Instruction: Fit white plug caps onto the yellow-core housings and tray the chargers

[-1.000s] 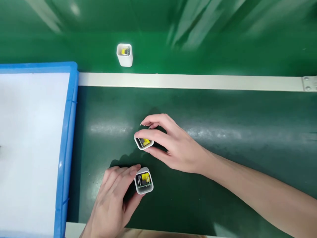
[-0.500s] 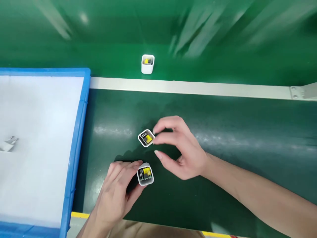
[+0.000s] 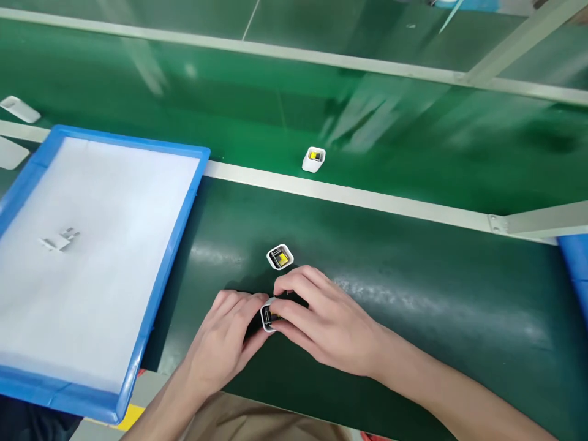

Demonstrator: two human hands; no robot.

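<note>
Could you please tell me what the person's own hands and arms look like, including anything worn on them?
The left hand and right hand are bare, with no gloves, rings or watches visible. No sleeve shows on the left forearm or right forearm. Brownish cloth, probably clothing, shows below.

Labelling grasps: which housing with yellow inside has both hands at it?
Housing nearest the body, between left hand and right hand; the middle housing and far housing sit beyond both.
</note>
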